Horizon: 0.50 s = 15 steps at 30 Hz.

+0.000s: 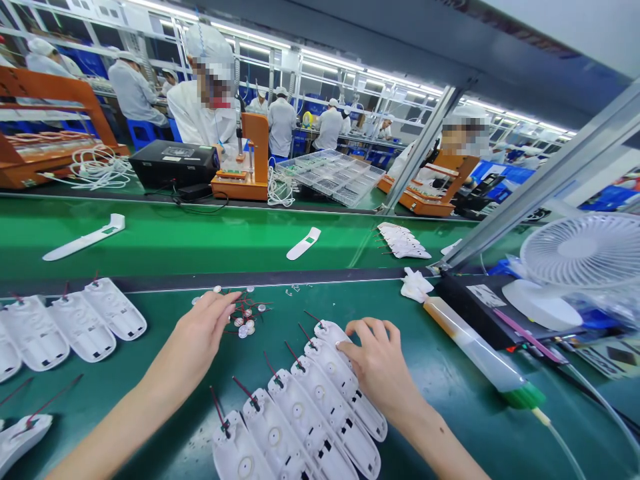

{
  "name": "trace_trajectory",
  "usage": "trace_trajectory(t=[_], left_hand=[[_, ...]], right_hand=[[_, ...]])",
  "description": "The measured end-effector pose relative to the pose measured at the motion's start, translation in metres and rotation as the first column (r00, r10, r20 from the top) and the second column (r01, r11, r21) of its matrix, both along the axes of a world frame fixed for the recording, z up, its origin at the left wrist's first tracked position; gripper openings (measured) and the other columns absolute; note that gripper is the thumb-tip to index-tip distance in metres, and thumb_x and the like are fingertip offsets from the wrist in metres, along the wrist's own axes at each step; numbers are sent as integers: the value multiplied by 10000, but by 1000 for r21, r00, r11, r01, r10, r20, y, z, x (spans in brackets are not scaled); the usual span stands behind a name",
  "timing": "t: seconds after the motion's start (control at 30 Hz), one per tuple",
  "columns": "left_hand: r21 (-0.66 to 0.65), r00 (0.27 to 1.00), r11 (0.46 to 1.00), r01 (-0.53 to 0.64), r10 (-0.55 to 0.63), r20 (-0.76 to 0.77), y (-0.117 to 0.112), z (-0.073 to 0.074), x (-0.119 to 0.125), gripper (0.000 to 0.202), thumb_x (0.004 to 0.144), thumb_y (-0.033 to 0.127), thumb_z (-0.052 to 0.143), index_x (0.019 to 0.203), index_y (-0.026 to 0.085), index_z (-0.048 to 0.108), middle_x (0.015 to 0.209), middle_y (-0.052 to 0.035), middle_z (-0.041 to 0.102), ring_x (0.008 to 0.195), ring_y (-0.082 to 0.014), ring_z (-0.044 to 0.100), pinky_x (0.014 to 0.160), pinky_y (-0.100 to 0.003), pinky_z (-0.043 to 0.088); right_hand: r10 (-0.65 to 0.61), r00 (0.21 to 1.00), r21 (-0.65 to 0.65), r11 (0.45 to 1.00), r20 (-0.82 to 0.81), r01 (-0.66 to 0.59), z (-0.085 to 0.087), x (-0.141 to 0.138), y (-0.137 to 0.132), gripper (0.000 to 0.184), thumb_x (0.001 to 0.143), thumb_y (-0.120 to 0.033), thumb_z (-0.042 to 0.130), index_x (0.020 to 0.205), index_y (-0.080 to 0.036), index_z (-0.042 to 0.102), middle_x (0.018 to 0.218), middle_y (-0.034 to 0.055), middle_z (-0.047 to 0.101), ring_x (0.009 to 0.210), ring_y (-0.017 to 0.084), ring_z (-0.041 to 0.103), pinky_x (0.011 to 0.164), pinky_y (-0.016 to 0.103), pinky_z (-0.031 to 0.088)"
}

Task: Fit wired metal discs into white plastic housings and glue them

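Observation:
My left hand [207, 323] reaches over a small heap of round discs with red wires [245, 320], fingers stretched out and thumb slightly apart from them. Whether a fingertip touches a disc I cannot tell. My right hand [377, 353] grips the far end of the rightmost white plastic shell [333, 360], thumb inside and curled fingers along its outer side. That shell lies in a slanted row with several others [297, 410], hollow side up, each with a dark red wire sticking out at its top.
More white shells [87, 320] lie at the left. Beyond a dark ledge, a green belt [225, 243] carries loose white parts [303, 244] and a stack of shells [403, 240]. At right are a glue syringe [475, 343], a white fan [575, 250] and a metal post [425, 147]. Co-workers sit opposite.

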<state>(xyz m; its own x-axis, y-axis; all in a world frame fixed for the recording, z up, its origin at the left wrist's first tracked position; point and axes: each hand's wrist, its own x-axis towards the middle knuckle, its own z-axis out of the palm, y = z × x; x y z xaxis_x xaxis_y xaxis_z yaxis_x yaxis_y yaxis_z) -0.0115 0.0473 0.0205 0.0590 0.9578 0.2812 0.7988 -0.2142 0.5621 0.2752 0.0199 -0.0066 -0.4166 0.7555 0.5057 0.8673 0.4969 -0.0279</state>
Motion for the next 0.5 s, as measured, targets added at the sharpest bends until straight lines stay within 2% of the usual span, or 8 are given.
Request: trace_trajectory(t=[0.07, 0.13, 0.23, 0.33, 0.4, 0.5], left_hand=[[-46, 998, 999, -17, 19, 52, -3, -1, 0, 371, 847, 435, 312, 1007, 217, 565, 783, -23, 596, 611, -165, 544, 617, -283, 455], [-110, 990, 994, 16, -1, 142, -7, -1, 6, 317, 846, 426, 331, 924, 228, 566, 718, -1, 611, 572, -149, 539, 577, -261, 453], [-206, 940, 956, 210, -139, 313, -20, -1, 24, 255, 836, 386, 384, 807, 226, 581, 674, 8, 615, 545, -128, 526, 551, -243, 447], [-222, 861, 902, 370, -243, 446, -34, 1, 46, 212, 810, 341, 458, 741, 230, 625, 705, -4, 606, 619, -132, 541, 585, -247, 442], [-227, 810, 874, 430, -263, 524, -41, 2, 57, 212, 800, 323, 475, 707, 228, 640, 712, -10, 591, 657, -136, 544, 609, -253, 436], [-294, 748, 841, 455, -181, 638, -45, 4, 62, 166, 773, 326, 514, 721, 210, 621, 658, 2, 566, 613, -127, 521, 542, -234, 406]], right_hand=[[-1, 1000, -10, 1000, 11, 1, 1, 1, 0, 350, 651, 70, 445, 714, -218, 633, 873, 36, 561, 894, 223, 450, 797, 413, 281], [-10, 1000, -18, 1000, 10, 10, 7, 0, -2, 331, 697, 52, 441, 724, -219, 631, 897, 39, 568, 901, 226, 458, 792, 418, 293], [-6, 993, 10, 1000, -114, 7, 27, -10, -11, 248, 820, -46, 444, 822, -216, 625, 938, 48, 579, 901, 218, 468, 771, 402, 332], [159, 961, 55, 987, -226, -150, 51, -29, -23, 175, 887, -173, 458, 1009, -180, 584, 1057, 74, 582, 980, 218, 469, 804, 375, 377], [269, 951, 51, 963, -152, -264, 60, -43, -30, 218, 912, -239, 446, 1087, -164, 552, 1114, 59, 584, 1040, 215, 462, 844, 360, 359], [285, 953, 50, 958, -106, -281, 55, -54, -33, 233, 938, -199, 372, 1079, -160, 553, 916, 21, 635, 896, 183, 514, 827, 358, 322]])
